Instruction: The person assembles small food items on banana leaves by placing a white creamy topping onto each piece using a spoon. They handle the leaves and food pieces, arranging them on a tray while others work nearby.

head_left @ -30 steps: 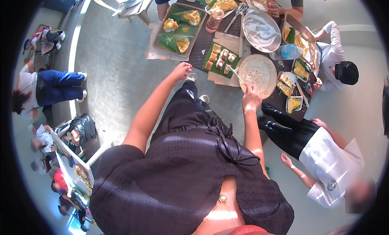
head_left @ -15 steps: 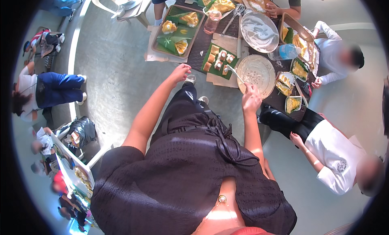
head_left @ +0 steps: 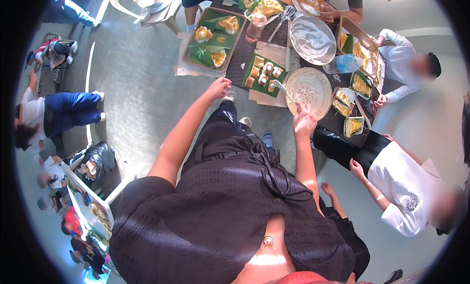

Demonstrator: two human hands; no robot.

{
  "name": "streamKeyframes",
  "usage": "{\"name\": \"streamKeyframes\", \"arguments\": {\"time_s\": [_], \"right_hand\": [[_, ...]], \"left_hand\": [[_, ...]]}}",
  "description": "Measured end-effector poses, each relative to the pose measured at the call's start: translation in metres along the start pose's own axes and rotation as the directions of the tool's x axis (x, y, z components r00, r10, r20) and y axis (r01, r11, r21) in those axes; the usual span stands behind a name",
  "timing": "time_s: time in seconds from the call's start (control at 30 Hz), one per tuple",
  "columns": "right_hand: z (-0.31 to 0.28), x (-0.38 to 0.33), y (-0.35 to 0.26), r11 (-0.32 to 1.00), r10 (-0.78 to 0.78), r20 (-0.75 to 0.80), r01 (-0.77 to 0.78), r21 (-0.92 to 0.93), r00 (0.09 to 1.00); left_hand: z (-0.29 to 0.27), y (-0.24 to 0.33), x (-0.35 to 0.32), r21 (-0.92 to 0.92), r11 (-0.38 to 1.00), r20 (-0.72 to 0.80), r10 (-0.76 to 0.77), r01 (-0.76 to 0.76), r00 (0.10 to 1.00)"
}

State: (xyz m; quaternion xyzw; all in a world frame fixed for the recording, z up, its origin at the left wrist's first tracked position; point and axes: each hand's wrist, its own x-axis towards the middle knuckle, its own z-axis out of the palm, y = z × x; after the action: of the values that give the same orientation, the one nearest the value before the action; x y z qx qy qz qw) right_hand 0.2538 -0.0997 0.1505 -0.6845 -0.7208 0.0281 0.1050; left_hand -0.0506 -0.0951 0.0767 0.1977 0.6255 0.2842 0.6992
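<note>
In my right hand point(head_left: 305, 118) is the handle of a white spatula point(head_left: 285, 91), my fingers closed round it. The spatula crosses the left rim of a pale round bowl point(head_left: 320, 105) with creamy white residue inside. Its head is close to a green leaf point(head_left: 258, 84) bearing two rows of small golden rolls point(head_left: 250, 82), several topped with white cream point(head_left: 268, 68). My left hand point(head_left: 219, 89) hangs in the air left of that leaf, its fingers curled together with nothing visible in them.
A leaf-lined tray point(head_left: 185, 59) with yellow filled crepes lies at the far left of the table. Beyond the bowl stand a cream-smeared metal bowl point(head_left: 313, 39), a whisk point(head_left: 288, 11), a water bottle point(head_left: 345, 64) and a basket point(head_left: 362, 32). People in white shirts point(head_left: 404, 186) are at the right.
The spatula's head has dipped and turned slightly while my right hand stays by the bowl. My left hand has barely moved. Behind my right arm, another person's arm shows more.
</note>
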Motion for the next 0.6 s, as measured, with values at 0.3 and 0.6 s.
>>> {"name": "streamKeyframes", "arguments": {"time_s": [0.3,0.6], "right_hand": [[-0.005,-0.004,-0.001,0.998,0.0,-0.025,0.002,0.068,1.0],[-0.02,0.002,-0.002,0.99,0.076,0.019,-0.078,0.116,0.997]], "left_hand": [[0.0,0.004,0.003,0.009,1.0,0.009,0.015,-0.015,1.0],[0.0,0.012,0.007,0.008,1.0,0.011,0.012,-0.012,1.0]]}}
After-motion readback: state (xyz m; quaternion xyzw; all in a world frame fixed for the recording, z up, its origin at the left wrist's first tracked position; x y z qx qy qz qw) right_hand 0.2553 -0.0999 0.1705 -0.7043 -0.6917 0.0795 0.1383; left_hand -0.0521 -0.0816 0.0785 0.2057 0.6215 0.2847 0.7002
